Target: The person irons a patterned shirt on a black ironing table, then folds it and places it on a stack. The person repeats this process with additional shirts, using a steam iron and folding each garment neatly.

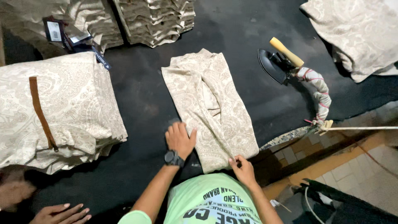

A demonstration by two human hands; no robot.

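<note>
A beige patterned cloth (pixel 211 103), folded into a long strip, lies on the black work surface (pixel 141 99) in front of me. My left hand (pixel 179 139), with a black watch on its wrist, rests flat with fingers spread on the cloth's near left edge. My right hand (pixel 242 168) pinches the cloth's near right corner.
A thick stack of folded beige cloth (pixel 58 110) sits at left, with more stacks (pixel 153 18) at the back and another (pixel 356 33) at top right. A black iron with a yellow handle (pixel 277 60) stands right of the cloth, its wrapped cord (pixel 319 95) trailing off. Another person's hand (pixel 62 213) shows at bottom left.
</note>
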